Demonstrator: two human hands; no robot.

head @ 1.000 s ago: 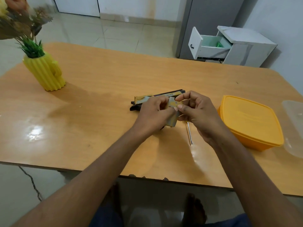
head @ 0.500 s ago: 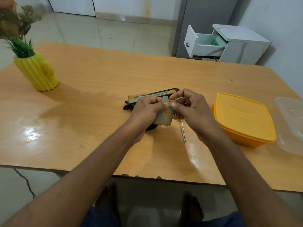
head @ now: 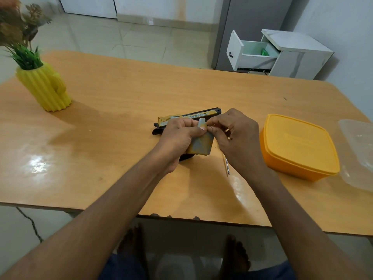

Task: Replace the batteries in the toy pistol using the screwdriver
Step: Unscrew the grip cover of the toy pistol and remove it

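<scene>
My left hand (head: 177, 138) grips the toy pistol (head: 189, 118) down on the bench (head: 121, 118), near the middle. It also pinches the little cover (head: 201, 145) from the handle. My right hand (head: 236, 134) nips the top of that cover with its fingertips (head: 210, 129). I think I should hold the pistol still and wiggle the cover gently, not yank. The screwdriver (head: 227, 164) lies under my right hand.

My yellow-and-black toy pistol (head: 189, 116) lies flat on the table, its grey-yellow cover panel (head: 201, 143) raised, screwdriver (head: 226, 165) lying alongside.
</scene>
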